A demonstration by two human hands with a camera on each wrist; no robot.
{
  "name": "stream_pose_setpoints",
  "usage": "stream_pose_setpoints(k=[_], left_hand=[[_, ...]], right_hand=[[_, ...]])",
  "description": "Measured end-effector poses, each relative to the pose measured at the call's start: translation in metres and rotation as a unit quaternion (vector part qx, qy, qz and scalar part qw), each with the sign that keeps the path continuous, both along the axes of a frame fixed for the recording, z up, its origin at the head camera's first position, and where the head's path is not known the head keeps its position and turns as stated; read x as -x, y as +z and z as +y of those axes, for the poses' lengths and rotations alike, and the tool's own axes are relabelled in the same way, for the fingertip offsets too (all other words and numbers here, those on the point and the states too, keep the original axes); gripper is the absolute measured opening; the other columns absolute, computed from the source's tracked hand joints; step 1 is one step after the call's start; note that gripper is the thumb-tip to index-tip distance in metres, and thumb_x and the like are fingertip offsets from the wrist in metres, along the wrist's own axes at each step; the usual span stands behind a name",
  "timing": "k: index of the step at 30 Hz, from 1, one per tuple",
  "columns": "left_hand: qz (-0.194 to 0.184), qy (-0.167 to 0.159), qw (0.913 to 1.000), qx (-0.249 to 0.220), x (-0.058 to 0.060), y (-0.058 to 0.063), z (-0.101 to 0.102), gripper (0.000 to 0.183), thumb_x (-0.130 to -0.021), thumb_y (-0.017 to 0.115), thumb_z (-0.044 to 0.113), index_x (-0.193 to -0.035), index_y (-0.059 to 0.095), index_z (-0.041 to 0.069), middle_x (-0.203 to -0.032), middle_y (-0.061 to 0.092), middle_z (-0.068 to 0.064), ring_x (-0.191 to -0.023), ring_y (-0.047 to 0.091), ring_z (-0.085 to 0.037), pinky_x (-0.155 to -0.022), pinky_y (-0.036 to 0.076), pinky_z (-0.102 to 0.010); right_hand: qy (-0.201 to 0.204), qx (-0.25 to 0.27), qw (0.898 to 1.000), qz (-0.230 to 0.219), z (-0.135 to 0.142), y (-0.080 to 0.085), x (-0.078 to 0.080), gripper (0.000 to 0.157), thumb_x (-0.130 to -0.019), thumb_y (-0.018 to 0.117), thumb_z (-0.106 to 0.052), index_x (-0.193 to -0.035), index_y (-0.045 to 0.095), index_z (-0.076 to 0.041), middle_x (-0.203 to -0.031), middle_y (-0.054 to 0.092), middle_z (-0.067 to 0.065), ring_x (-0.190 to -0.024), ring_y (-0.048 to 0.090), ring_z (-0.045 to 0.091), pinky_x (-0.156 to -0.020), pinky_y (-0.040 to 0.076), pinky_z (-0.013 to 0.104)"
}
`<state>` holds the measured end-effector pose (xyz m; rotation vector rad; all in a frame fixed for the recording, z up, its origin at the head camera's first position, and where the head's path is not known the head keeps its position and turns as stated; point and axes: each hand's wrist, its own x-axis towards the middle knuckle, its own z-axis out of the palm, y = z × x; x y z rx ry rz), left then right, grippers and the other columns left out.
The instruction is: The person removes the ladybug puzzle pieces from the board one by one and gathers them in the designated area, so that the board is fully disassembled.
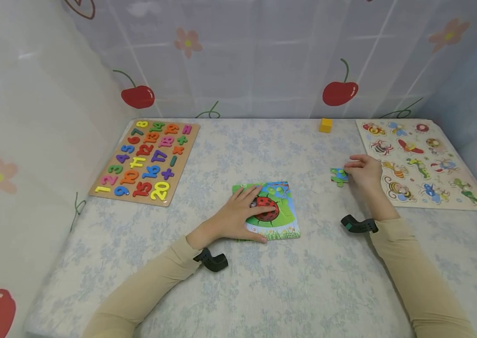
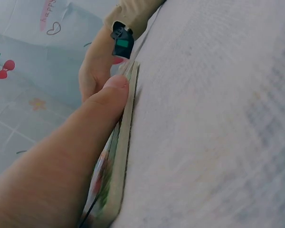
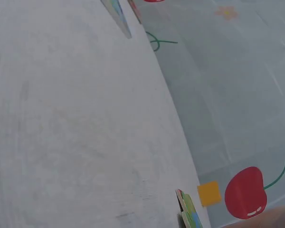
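Note:
A square ladybug puzzle [image 1: 294,220] lies on the table in front of the person. My left hand [image 1: 233,217] rests on its left side with fingers spread, covering part of the picture. In the left wrist view the thumb lies along the puzzle's edge [image 2: 124,142]. Off to the right, my right hand [image 1: 365,176] pinches a blue-and-green jigsaw piece [image 1: 339,177] by its right side. That piece [image 3: 189,211] also shows at the bottom of the right wrist view, while the gripping fingertips are mostly out of that frame.
A wooden number board [image 1: 145,162] with coloured digits lies at the left. An insect peg board [image 1: 426,164] lies at the right, beside my right hand. At the back edge sits a small yellow cube [image 1: 325,125]. A printed curtain [image 1: 255,56] hangs behind the table.

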<state>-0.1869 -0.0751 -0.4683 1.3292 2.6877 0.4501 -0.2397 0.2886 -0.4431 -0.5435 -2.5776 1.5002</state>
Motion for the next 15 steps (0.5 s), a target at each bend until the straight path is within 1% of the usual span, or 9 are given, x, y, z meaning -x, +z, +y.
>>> stream_pose_setpoints(k=[1,3,5,7,8,10,12,14,15], left_hand=[[0.0,0.0,1.0,-0.001,0.0,0.0,0.0,0.082,-0.073,0.066,0.069,-0.145,0.037,0.041,-0.161,0.007,-0.013,-0.15,0.004,-0.028,-0.12,0.006,-0.053],[-0.002,0.0,1.0,-0.002,0.0,0.0,0.0,0.078,-0.077,0.064,0.067,-0.144,0.038,0.039,-0.161,0.008,-0.013,-0.15,0.005,-0.029,-0.12,0.006,-0.053],[-0.006,0.003,1.0,-0.004,0.001,0.0,0.0,0.069,-0.083,0.061,0.062,-0.143,0.041,0.038,-0.161,0.009,-0.013,-0.15,0.007,-0.029,-0.12,0.007,-0.053],[-0.012,0.008,0.9998,-0.012,0.001,0.001,0.0,0.058,-0.089,0.056,0.057,-0.142,0.044,0.037,-0.161,0.012,-0.012,-0.15,0.008,-0.028,-0.12,0.007,-0.052],[-0.014,0.011,0.9997,-0.014,0.002,0.001,0.0,0.054,-0.091,0.054,0.055,-0.141,0.045,0.037,-0.161,0.012,-0.012,-0.15,0.009,-0.028,-0.121,0.007,-0.051],[-0.021,0.018,0.9993,-0.024,0.002,0.001,0.001,0.049,-0.093,0.052,0.051,-0.139,0.048,0.035,-0.161,0.015,-0.011,-0.15,0.011,-0.027,-0.121,0.007,-0.051],[-0.028,0.025,0.9986,-0.037,0.002,0.001,0.001,0.048,-0.093,0.055,0.05,-0.138,0.051,0.034,-0.16,0.017,-0.011,-0.149,0.013,-0.027,-0.121,0.008,-0.05],[-0.031,0.032,0.9979,-0.047,0.003,0.0,0.002,0.049,-0.091,0.058,0.049,-0.137,0.052,0.033,-0.159,0.02,-0.009,-0.149,0.016,-0.027,-0.121,0.011,-0.05],[-0.031,0.037,0.9974,-0.052,0.004,0.0,0.002,0.05,-0.09,0.059,0.049,-0.136,0.053,0.032,-0.159,0.022,-0.009,-0.148,0.018,-0.027,-0.12,0.013,-0.051]], right_hand=[[-0.003,-0.006,1.0,0.003,0.0,-0.001,0.0,0.041,-0.089,0.06,-0.002,-0.129,0.053,0.006,-0.057,0.049,-0.03,-0.057,0.048,-0.017,-0.057,0.042,0.003],[-0.009,-0.02,1.0,0.011,-0.003,-0.001,0.0,0.04,-0.088,0.061,0.001,-0.127,0.055,0.007,-0.065,0.061,-0.017,-0.055,0.047,-0.017,-0.057,0.041,0.004],[-0.011,-0.032,0.999,0.017,-0.005,-0.002,0.0,0.039,-0.087,0.06,0.002,-0.125,0.056,0.006,-0.079,0.068,0.001,-0.055,0.047,-0.016,-0.056,0.041,0.004],[-0.012,-0.041,0.999,0.022,-0.008,-0.001,-0.001,0.039,-0.086,0.06,0.003,-0.124,0.057,0.006,-0.093,0.068,0.015,-0.056,0.046,-0.016,-0.056,0.041,0.004],[-0.014,-0.045,0.999,0.025,-0.009,-0.001,-0.001,0.038,-0.086,0.06,0.003,-0.124,0.058,0.006,-0.095,0.067,0.017,-0.056,0.046,-0.016,-0.056,0.04,0.004],[-0.017,-0.053,0.998,0.033,-0.011,-0.001,-0.002,0.036,-0.087,0.061,0.002,-0.122,0.059,0.006,-0.088,0.065,0.01,-0.057,0.045,-0.015,-0.057,0.04,0.004],[-0.015,-0.063,0.997,0.045,-0.014,0.002,-0.003,0.034,-0.087,0.062,0.0,-0.12,0.061,0.006,-0.081,0.061,0.0,-0.058,0.044,-0.015,-0.058,0.039,0.004],[0.0,-0.066,0.996,0.057,-0.02,0.005,-0.006,0.032,-0.088,0.063,-0.003,-0.119,0.062,0.006,-0.077,0.056,-0.009,-0.06,0.045,-0.014,-0.059,0.038,0.004],[0.017,-0.063,0.996,0.062,-0.024,0.008,-0.007,0.032,-0.088,0.062,-0.005,-0.118,0.061,0.006,-0.076,0.056,-0.011,-0.061,0.046,-0.014,-0.06,0.039,0.004]])
